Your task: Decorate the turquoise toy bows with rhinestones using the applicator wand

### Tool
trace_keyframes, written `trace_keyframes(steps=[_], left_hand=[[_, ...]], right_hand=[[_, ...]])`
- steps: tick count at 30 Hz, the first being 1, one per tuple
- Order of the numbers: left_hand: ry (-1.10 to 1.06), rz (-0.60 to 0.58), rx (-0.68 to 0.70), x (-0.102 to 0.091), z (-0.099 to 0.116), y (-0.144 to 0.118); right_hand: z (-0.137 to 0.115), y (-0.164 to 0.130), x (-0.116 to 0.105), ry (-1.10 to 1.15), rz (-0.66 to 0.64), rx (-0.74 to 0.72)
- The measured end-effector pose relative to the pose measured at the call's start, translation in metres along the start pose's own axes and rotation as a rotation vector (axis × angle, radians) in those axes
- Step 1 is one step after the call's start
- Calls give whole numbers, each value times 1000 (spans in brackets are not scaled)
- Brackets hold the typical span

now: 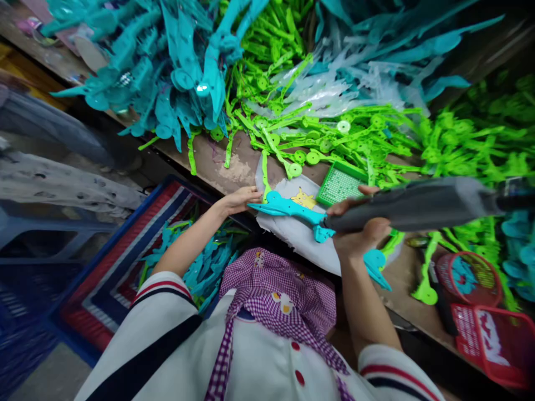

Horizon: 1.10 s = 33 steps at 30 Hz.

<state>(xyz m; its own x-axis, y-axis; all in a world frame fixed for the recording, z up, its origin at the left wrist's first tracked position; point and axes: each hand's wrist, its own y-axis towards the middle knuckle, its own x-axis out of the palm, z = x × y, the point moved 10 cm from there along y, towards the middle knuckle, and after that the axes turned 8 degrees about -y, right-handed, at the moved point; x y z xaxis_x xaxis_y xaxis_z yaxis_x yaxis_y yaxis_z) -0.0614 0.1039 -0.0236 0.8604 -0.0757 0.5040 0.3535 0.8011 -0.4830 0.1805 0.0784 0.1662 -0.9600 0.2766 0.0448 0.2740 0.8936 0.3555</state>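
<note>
My left hand is closed on the pointed left end of a turquoise plastic part, beside a slim lime-green plastic arm. My right hand grips a dark grey electric screwdriver, which lies nearly level. Its tip meets the right end of the turquoise part, but whether it sits in a screw is too small to tell. Beneath the part lies a pale cloth with a yellow cartoon print. Just beyond, a small green basket stands close to my right fingers.
Lime-green arms are heaped along the bench, with turquoise parts piled at the back left. Clear plastic bags lie behind. Red baskets stand at the right. A blue-rimmed crate below left holds more parts.
</note>
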Motion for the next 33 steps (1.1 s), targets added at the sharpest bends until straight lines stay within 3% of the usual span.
trace_keyframes(steps=[2, 4, 9, 13, 16, 20, 22, 33], left_hand=[[-47, -18, 54, 3, -2, -4], [-30, 45, 143, 3, -1, -7], [159, 349, 336, -15, 2, -33], [392, 609, 454, -46, 3, -80], [334, 580, 397, -50, -18, -84], [46, 687, 448, -49, -35, -74], [-43, 731, 506, -48, -37, -69], [-238, 760, 608, -49, -37, -63]], right_hand=[[-7, -6, -18, -102, 55, -7], [-12, -6, -21, -177, 135, -34], [-18, 11, -6, -226, 167, -76], [-1, 28, -39, -154, 228, -80], [24, 49, -60, -213, 282, -93], [66, 80, -48, -143, 197, -53], [80, 87, -45, -99, 223, -42], [116, 97, -25, -70, 172, -38]])
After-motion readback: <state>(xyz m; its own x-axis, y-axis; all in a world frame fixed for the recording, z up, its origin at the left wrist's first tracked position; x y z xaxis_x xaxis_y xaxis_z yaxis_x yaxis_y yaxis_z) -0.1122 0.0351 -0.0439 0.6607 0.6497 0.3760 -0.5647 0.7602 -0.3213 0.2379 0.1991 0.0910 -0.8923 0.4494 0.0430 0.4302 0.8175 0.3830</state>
